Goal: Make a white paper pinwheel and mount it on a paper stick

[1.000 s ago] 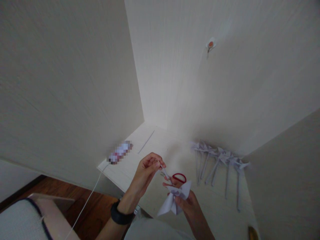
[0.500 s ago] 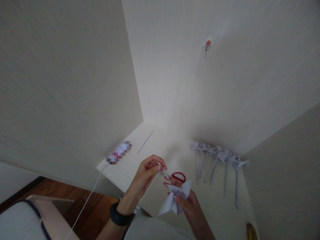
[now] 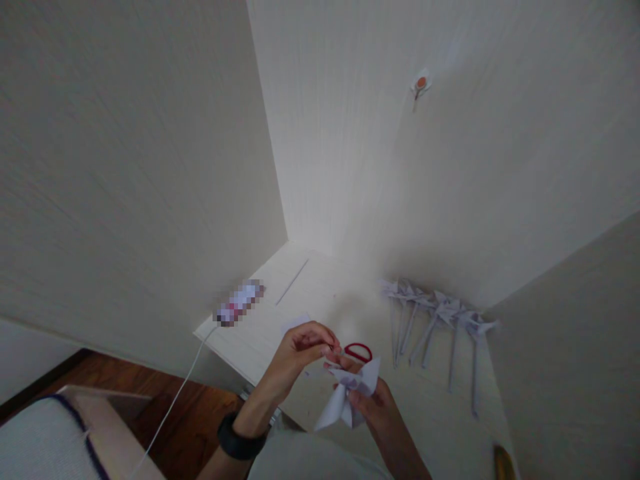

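My right hand grips a white folded-paper pinwheel, its thumb on the front near the middle and its other fingers behind. My left hand is closed, thumb and fingertips pinched together beside the right fingertips, just above the pinwheel. What lies in that pinch, if anything, is hidden. Just beyond the fingers, a red loop like a scissors handle rests on the white table; the rest of it is hidden by my hands. A piece of white paper shows behind my left hand.
Several white paper pinwheels on sticks lie in a row at the right. A thin white stick lies at the back left. Near the left edge is a blurred-out device with a white cable. Pale panels surround the table.
The white strip in my left fingers no longer shows there. My left hand has moved slightly down and right, towards the right fingertips. My right hand with the pinwheel has hardly moved.
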### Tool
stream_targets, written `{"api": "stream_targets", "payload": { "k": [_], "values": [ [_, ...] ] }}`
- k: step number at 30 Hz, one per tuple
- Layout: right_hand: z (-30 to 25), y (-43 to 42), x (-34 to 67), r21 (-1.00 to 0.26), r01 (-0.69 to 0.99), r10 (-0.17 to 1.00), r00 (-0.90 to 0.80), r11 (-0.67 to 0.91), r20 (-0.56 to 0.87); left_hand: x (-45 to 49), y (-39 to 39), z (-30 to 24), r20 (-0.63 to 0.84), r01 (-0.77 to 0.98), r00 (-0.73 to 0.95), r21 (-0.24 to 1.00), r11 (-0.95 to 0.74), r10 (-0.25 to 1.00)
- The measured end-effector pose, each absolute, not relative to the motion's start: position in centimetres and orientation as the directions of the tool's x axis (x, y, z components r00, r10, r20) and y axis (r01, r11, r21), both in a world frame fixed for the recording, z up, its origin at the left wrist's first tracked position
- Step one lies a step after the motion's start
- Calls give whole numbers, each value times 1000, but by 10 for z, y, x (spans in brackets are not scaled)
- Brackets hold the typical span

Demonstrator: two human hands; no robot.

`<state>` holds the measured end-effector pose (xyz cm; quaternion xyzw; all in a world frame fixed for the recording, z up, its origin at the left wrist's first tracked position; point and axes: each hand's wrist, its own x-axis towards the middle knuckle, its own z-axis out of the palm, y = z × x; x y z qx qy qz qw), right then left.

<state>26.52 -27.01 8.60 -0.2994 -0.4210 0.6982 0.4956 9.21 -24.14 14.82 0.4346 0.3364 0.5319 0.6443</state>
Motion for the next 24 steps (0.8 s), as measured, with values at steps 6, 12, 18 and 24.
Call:
{"api": "stream_targets", "payload": {
  "k": [6, 12, 18, 24],
  "values": [
    [84, -272, 266, -848, -470, 949, -295, -244, -110, 91, -247, 146, -8, -366, 248, 925, 101, 969],
    [81, -270, 265, -832, -499, 958, -255, -245, -129, 89, -252, 148, 25, -363, 243, 930, 67, 970],
    [80, -268, 265, -830, -503, 962, -238, -242, -136, 89, -254, 149, 72, -364, 261, 931, 29, 963],
    [78, -268, 267, -848, -477, 961, -248, -231, -122, 90, -253, 149, 92, -363, 296, 931, 24, 951]
  ]
}}
